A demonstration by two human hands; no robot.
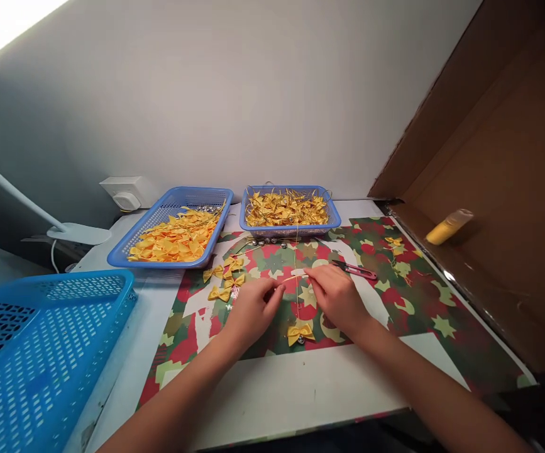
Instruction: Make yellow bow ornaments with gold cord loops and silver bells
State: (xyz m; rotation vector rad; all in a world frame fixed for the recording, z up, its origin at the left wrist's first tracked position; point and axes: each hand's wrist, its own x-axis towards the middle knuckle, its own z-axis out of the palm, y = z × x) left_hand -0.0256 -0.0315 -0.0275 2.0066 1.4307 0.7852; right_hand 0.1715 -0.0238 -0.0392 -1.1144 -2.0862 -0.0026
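Note:
Between my two hands a thin gold cord (293,277) is stretched above the patterned sheet. My left hand (256,308) pinches its left end, thumb against forefinger. At the other end my right hand (335,292) has its fingers closed on the cord. Below them lies a yellow bow with a small silver bell (300,333), in line with a thin thread that runs up toward the back basket. Several loose yellow bows (225,283) rest left of my left hand. Thread snips (354,270) with a pink-red handle lie just beyond my right hand.
A blue basket (173,263) of yellow bows stands at the back left, another basket (291,229) of gold-corded bows beside it. Silver bells (272,241) lie in front. A larger blue basket (41,384) is at the left, a cardboard wall (498,126) at the right.

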